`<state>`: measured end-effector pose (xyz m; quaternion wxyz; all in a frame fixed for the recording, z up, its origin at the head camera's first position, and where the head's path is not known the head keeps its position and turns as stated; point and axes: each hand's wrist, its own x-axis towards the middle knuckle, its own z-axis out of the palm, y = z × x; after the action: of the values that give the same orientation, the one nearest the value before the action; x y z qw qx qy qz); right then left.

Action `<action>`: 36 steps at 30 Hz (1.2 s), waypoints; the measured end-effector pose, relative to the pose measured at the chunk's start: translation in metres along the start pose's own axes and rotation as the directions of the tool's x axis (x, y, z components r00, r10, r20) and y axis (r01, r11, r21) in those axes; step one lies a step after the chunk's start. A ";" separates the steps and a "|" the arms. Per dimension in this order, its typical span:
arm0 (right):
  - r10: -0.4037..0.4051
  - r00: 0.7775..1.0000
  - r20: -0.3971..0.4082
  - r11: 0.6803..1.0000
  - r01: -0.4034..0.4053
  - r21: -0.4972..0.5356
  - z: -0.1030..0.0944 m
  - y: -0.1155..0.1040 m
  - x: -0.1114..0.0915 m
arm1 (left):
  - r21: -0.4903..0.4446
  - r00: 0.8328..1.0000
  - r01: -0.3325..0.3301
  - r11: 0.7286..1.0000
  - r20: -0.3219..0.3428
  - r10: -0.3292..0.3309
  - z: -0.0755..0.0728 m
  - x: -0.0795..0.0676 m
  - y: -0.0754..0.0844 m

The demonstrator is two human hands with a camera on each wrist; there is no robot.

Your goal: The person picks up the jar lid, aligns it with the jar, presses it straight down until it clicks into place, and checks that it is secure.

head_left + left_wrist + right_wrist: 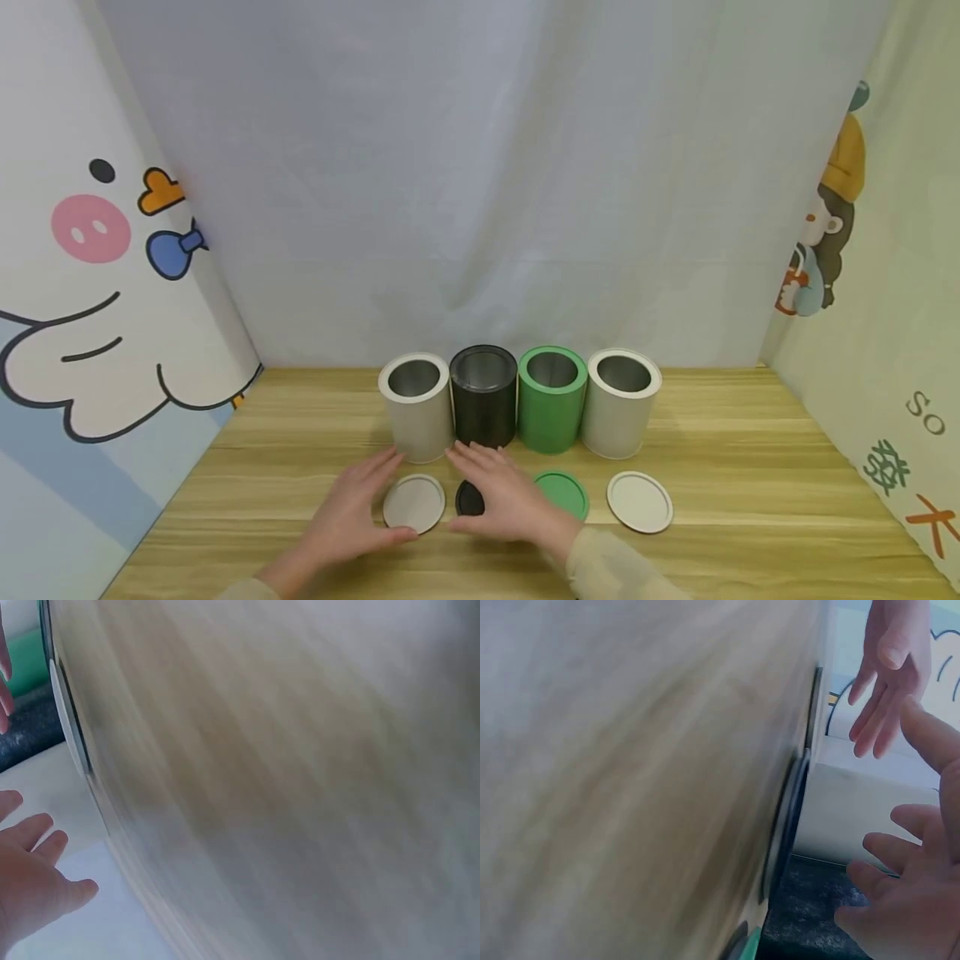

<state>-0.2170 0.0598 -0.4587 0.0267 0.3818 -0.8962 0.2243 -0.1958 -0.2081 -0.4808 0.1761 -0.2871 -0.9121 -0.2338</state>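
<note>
Four cans stand side by side in a row, each without its lid on: a grey-white can [422,425], a black can [486,412], a green can [552,408] and a white can [619,417]. In front of them lie flat round lids: a grey-white lid [415,503], a black lid [469,499], a green lid [564,495] and a white lid [640,502]. My left hand [348,512] hovers left of the grey-white lid, fingers extended. Over the black lid, partly hiding it and the green one, is my right hand [510,496], fingers spread and holding nothing.
The wooden table [300,433] runs back to a pale curtain [487,167]. Printed cartoon panels stand on both sides, a left panel [90,333] and a right panel [885,333].
</note>
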 end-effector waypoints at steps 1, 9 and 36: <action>-0.001 1.000 0.006 1.000 0.001 0.001 0.002 0.000 0.001 | 0.000 1.000 -0.007 1.000 0.002 0.007 0.000 -0.001 -0.002; -0.015 1.000 0.026 1.000 0.016 -0.021 0.010 0.000 0.011 | 0.023 0.998 -0.066 0.998 0.025 0.065 -0.001 -0.001 -0.016; -0.049 0.991 0.126 0.994 0.061 -0.094 0.024 -0.001 0.032 | -0.002 0.988 -0.026 1.000 0.150 0.026 -0.001 -0.002 -0.026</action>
<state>-0.2360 0.0271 -0.4732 -0.0038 0.4178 -0.8951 0.1555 -0.2098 -0.2283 -0.4890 0.1101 -0.3158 -0.9189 -0.2093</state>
